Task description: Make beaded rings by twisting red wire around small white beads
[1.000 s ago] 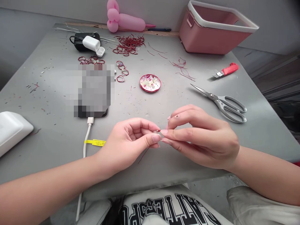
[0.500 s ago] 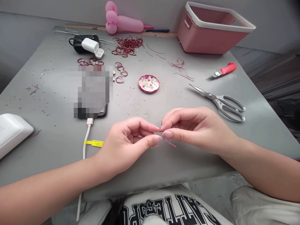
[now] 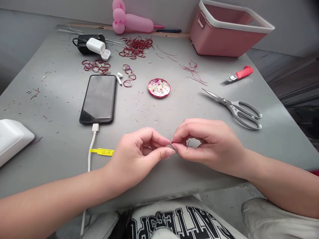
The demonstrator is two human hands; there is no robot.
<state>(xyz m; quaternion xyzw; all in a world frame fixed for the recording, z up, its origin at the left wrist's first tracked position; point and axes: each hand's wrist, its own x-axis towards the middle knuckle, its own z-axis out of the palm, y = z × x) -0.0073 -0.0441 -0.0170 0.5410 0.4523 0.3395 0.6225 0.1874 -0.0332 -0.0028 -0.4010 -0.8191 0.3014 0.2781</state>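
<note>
Above the front part of the grey table, my left hand (image 3: 139,156) and my right hand (image 3: 209,144) meet fingertip to fingertip. Both pinch a thin dark red cord (image 3: 170,143), most of it hidden by the fingers. A dark thin end pokes out below the fingertips, and another shows beside my right fingers. Beyond my hands lies a round red-rimmed lid (image 3: 159,96) holding small pale and pink beads (image 3: 158,87). Small red cord rings with beads (image 3: 127,83) lie left of the lid.
Scissors (image 3: 233,108) and a red-handled cutter (image 3: 240,74) lie at the right. A phone (image 3: 98,99) with a white cable (image 3: 91,149) is at the left. Behind are red cords (image 3: 137,47), a pink balloon (image 3: 138,23), an earphone case (image 3: 96,45) and a pink bin (image 3: 224,41).
My right hand has turned and its fingers have curled in more. The pink-red cord end below the fingertips has given way to a short dark one. The camera view has shifted slightly.
</note>
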